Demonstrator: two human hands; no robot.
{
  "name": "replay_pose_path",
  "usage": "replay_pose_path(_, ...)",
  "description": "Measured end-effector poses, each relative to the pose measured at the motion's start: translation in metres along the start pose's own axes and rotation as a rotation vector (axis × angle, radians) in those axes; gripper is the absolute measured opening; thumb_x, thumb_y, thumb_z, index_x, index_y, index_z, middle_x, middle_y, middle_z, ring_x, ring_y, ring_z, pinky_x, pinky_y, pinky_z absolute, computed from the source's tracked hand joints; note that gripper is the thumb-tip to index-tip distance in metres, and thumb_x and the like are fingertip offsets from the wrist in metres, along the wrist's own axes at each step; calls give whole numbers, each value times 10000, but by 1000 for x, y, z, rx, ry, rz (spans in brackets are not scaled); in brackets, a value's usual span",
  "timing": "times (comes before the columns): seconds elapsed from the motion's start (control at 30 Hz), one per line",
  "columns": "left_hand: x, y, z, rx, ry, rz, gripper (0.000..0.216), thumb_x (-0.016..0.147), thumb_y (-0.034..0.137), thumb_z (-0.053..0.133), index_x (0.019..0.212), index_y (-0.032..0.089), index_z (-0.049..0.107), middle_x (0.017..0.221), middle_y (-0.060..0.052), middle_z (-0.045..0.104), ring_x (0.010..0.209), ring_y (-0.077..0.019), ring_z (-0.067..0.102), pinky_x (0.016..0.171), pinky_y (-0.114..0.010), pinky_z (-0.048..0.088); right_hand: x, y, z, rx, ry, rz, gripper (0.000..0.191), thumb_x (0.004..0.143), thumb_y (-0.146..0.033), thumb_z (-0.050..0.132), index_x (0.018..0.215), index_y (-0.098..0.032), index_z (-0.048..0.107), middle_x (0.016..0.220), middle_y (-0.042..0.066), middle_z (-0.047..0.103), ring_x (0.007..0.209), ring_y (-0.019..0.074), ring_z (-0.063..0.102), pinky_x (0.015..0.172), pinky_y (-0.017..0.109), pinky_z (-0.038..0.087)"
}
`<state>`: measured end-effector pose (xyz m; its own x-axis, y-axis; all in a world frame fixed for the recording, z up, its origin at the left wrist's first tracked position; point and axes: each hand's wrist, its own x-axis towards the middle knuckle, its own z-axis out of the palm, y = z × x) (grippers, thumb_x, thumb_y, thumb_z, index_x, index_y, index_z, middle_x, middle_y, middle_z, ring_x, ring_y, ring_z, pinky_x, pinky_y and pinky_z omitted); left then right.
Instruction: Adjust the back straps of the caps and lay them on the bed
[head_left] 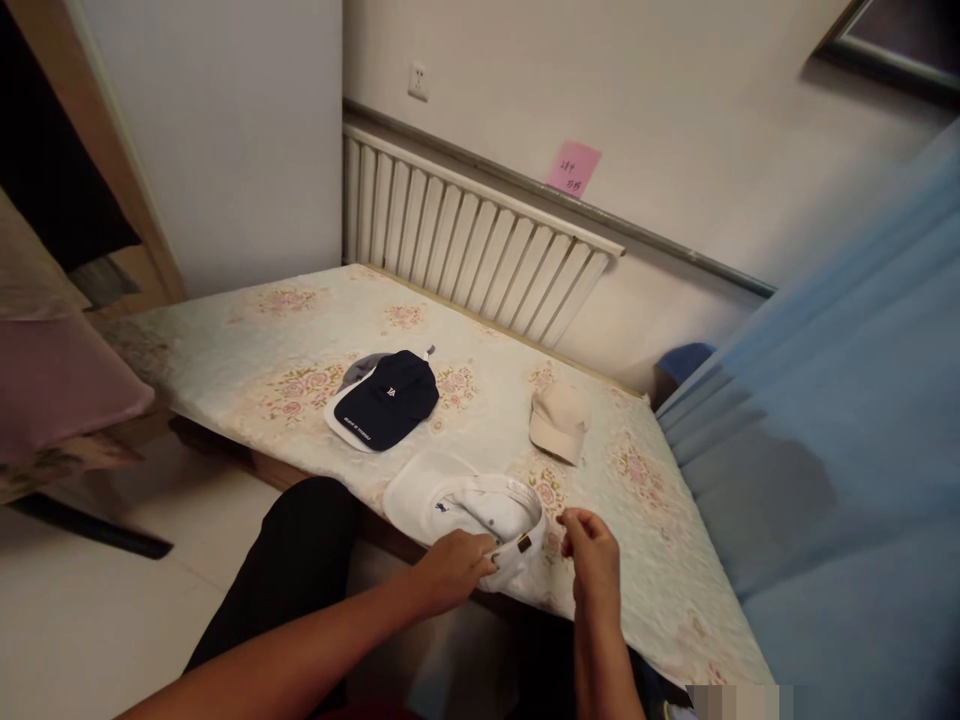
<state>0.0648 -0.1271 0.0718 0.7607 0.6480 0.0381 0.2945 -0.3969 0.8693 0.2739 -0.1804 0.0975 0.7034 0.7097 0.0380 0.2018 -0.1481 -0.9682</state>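
Note:
A white cap (pixel 420 505) with a small dark logo lies near the bed's front edge, its brim to the left and its inner side partly showing. My left hand (pixel 457 570) is closed on the cap's rim, beside a small dark clasp (pixel 524 543) at the strap. To the right of the cap, apart from it, my right hand (pixel 592 545) is raised with its fingers curled into a pinch. Whether anything small is between those fingertips, I cannot make out. Further back lie a navy cap (pixel 394 395) over a white brim, and a beige cap (pixel 559 422).
The caps lie on a bed with a floral cover (pixel 480 430). A white radiator (pixel 465 235) runs along the wall behind it, below a pink note (pixel 574 168). A blue curtain (pixel 840 430) hangs on the right. Pink cloth (pixel 67 380) is at the left.

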Motion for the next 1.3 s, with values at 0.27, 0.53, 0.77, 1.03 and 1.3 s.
replay_pose_path(0.27, -19, 8, -1, 63, 179, 47, 112, 816, 297, 503, 825, 199, 558, 867, -46, 593, 837, -195, 522, 741, -282, 347, 48, -50, 45, -643, -345, -476, 143, 716, -279, 591, 809, -206, 671, 799, 43, 684, 740, 209, 596, 715, 315, 412)
replay_pose_path(0.53, -60, -28, 13, -431, 353, -537, 397, 770, 580, 505, 666, 205, 428, 607, 20, 462, 573, -141, 453, 567, -279, 360, 43, -51, 113, -896, -624, -487, 248, 641, -244, 670, 883, -213, 713, 864, 85, 719, 776, 225, 626, 660, 287, 387)
replay_pose_path(0.77, -46, -46, 15, -1284, 164, -833, 561, 678, 683, 565, 830, 143, 543, 681, -33, 596, 596, -138, 566, 549, -246, 452, 18, -59, 121, -1085, -656, -563, 80, 703, -214, 587, 713, -202, 666, 721, 62, 692, 676, 185, 603, 562, 259, 296)
replay_pose_path(1.03, -3, -21, -22, -610, 501, -555, 167, 813, 315, 502, 781, 152, 525, 495, 23, 519, 432, -121, 491, 472, -234, 375, 8, -115, 82, -1033, -327, -867, 136, 843, -266, 468, 763, -204, 559, 742, 20, 624, 670, 151, 544, 597, 262, 275)
replay_pose_path(1.3, 20, -30, -66, 167, 809, -287, 148, 784, 242, 494, 686, 150, 555, 583, -1, 535, 555, -126, 498, 559, -233, 322, 19, -94, 69, -860, -160, -996, 110, 841, -235, 455, 749, -196, 500, 686, -2, 540, 604, 139, 476, 568, 242, 294)
